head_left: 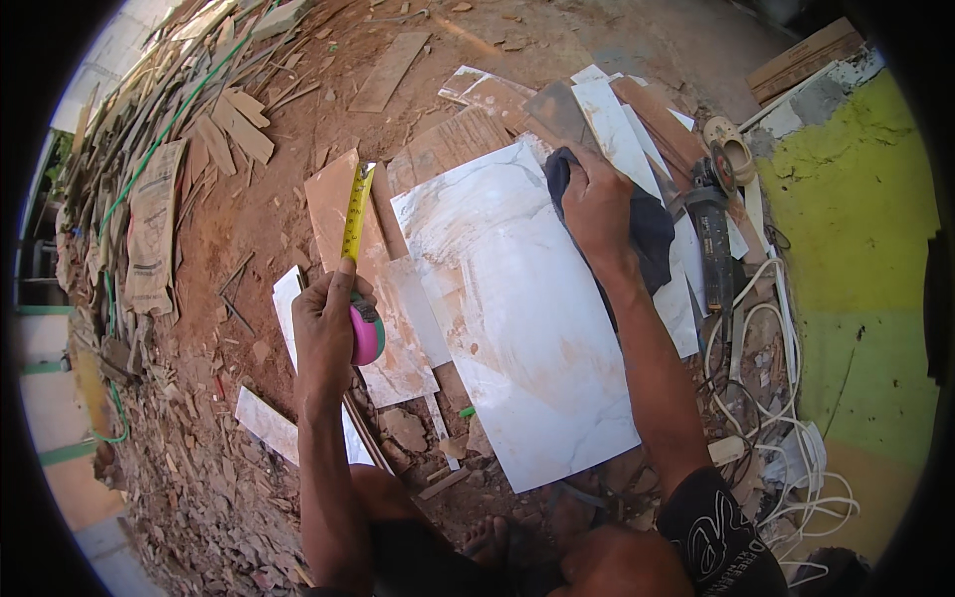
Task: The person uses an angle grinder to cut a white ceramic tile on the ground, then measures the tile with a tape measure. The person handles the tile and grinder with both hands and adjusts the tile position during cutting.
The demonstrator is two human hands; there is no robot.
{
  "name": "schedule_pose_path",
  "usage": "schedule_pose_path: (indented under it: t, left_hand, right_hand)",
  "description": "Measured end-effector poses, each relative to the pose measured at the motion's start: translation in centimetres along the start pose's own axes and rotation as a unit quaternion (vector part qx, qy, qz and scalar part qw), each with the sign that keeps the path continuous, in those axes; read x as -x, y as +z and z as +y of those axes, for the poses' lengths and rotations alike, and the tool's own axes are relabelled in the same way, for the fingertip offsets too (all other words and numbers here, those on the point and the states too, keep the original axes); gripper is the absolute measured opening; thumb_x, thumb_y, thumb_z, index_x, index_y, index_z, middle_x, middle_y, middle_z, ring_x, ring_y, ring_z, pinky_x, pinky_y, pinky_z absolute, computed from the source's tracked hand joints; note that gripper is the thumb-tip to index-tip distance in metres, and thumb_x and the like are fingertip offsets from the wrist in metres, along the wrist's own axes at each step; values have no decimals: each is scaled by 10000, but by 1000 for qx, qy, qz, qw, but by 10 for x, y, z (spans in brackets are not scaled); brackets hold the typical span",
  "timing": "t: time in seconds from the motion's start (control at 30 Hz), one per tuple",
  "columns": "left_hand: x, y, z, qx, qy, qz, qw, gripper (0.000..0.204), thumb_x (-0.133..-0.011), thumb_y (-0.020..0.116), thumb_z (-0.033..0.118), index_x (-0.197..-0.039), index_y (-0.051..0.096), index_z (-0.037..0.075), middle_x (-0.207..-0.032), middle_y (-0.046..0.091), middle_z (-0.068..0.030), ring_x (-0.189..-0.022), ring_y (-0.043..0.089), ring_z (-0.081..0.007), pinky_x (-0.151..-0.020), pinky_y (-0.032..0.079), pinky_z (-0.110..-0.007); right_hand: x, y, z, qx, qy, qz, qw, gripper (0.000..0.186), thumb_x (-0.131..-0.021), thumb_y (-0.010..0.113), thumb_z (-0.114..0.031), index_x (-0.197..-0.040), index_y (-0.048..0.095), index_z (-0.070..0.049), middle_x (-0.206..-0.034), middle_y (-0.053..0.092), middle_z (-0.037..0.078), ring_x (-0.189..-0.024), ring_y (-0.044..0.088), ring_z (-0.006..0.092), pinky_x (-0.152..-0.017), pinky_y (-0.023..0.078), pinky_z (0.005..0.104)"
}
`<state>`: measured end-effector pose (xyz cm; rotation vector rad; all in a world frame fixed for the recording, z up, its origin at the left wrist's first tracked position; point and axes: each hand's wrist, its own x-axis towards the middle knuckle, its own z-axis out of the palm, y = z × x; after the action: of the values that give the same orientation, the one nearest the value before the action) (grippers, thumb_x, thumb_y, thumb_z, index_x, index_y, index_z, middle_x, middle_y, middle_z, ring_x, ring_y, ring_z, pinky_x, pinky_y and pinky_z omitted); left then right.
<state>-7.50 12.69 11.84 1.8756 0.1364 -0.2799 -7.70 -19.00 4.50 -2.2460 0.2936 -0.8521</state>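
Observation:
My left hand is closed round a pink and black tape measure, its thumb on the yellow blade, which sticks out away from me. Beneath it lie broken tile pieces on the dirt. In my right hand is a bunched dark cloth, pinched near the far right corner of a large white marbled tile. Reddish dust smears streak the tile's face. Part of the cloth hangs over the tile's right edge.
An angle grinder rests right of the tiles, beside tangled white cable along a yellow-green wall. More tile offcuts lie beyond. Wood scraps are heaped far left, near a flattened paper sack. Rubble covers the near left ground.

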Motion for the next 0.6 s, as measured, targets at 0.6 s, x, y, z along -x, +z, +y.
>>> schedule_pose_path:
  t: [0.6]
  left_hand:
    - [8, -3, -1, 61, -17, 7, 998, 399, -1043, 606, 364, -852, 696, 25, -709, 644, -13, -556, 542, -46, -511, 432, -210]
  right_hand:
    - [25, 141, 6, 107, -108, -164, 975, 394, -892, 505, 4, -1253, 598, 132, -1373, 564, 307, -1365, 480, 391, -1208, 297, 486]
